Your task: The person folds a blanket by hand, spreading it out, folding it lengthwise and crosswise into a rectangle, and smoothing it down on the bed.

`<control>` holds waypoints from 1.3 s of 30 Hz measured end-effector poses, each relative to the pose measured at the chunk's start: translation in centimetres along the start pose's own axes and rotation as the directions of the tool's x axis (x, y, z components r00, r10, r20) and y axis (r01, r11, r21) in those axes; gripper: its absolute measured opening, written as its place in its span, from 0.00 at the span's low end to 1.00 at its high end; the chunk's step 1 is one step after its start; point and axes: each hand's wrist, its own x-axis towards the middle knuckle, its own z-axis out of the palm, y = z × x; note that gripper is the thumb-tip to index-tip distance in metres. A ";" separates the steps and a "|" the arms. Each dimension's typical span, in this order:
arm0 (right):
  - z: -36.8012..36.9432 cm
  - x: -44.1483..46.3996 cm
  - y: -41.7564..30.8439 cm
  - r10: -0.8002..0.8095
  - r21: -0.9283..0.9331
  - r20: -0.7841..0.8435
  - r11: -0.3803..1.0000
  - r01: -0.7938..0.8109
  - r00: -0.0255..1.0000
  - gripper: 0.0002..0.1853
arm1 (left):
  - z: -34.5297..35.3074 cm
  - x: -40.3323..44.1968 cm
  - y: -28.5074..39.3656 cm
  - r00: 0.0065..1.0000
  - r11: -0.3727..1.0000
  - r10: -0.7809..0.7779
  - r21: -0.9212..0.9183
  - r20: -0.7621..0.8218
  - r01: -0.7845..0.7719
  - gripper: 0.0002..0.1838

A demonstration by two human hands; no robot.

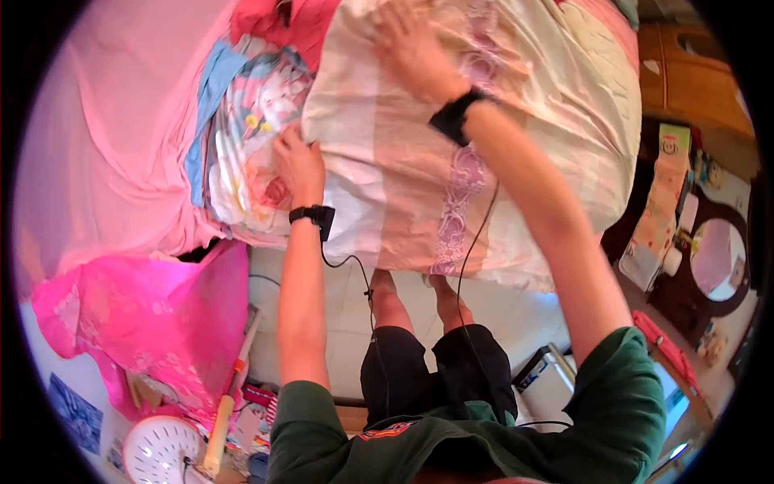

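1. In the head view, a big cream cloth (pixel 355 133) with pale pink parts lay spread out in front of the person. A purple patterned strip (pixel 461 198) ran along it, and its near edge came right by the person's legs (pixel 391 306).

2. The right hand (pixel 413 55) was on top of the cream cloth, near the far side. It looked open, with the fingers spread and nothing held in it. It was a bit blurry. Maybe it lay that way so the palm could press on a wide patch of cloth.

3. The left hand (pixel 301 171) was at the left side of the cream cloth, just where it met a flowery cloth (pixel 242 177). Its fingers were bent a little. Nobody could tell if they pinched some cloth or only rested there. That spot was perhaps picked because the side of the cloth is easy to reach and keep in place.

4. A blue cloth (pixel 208 97) lay beside the flowery one, and a red cloth (pixel 302 32) was bunched up at the far end. On the left was a wide pink cloth (pixel 121 137).

5. Each arm had a black band, one on the left wrist (pixel 314 216) and one on the right wrist (pixel 458 118). Thin wires (pixel 474 244) hung down loosely, which probably let the arms reach far.
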 end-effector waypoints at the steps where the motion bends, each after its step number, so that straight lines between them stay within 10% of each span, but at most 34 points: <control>1: -1.0 -1.4 -0.9 0.148 0.178 -0.086 0.975 -0.131 0.985 0.23 | -1.5 -0.4 2.0 0.999 0.996 -0.036 0.079 -0.008 0.036 0.27; 6: -8.7 -16.8 -7.7 0.654 0.694 0.361 0.289 -0.660 0.665 0.26 | -4.4 -5.6 8.3 0.963 0.976 0.207 -0.026 -0.175 -0.214 0.23; 8: -12.2 -24.7 -10.3 0.629 0.647 0.551 0.093 -0.756 0.548 0.22 | -2.8 -9.5 10.5 0.981 0.945 0.194 -0.264 -0.028 -0.195 0.17; 10: -15.9 -31.9 -11.5 0.653 0.551 0.643 -0.033 -0.834 0.399 0.16 | -1.6 -14.0 14.9 0.941 0.848 0.039 -0.509 0.337 0.147 0.12; 18: -28.9 -53.6 -2.7 0.864 0.618 0.503 -0.349 -0.705 0.012 0.14 | 3.1 -32.6 34.9 0.780 0.670 0.349 -0.720 0.520 0.180 0.08; 23: -39.8 -62.9 3.3 0.921 0.814 0.387 -0.320 -0.485 0.041 0.13 | 4.3 -44.5 45.8 0.705 0.555 0.309 -0.723 0.638 0.411 0.08; 30: -45.6 -72.9 5.6 0.872 0.612 0.490 -0.364 -0.702 -0.025 0.11 | 3.1 -56.3 54.4 0.609 0.528 0.331 -0.677 0.720 0.514 0.07; 39: -44.7 -74.7 11.5 0.673 0.649 0.634 -0.194 -0.736 0.381 0.13 | 6.2 -58.3 58.6 0.450 0.544 0.279 -0.526 0.848 0.654 0.07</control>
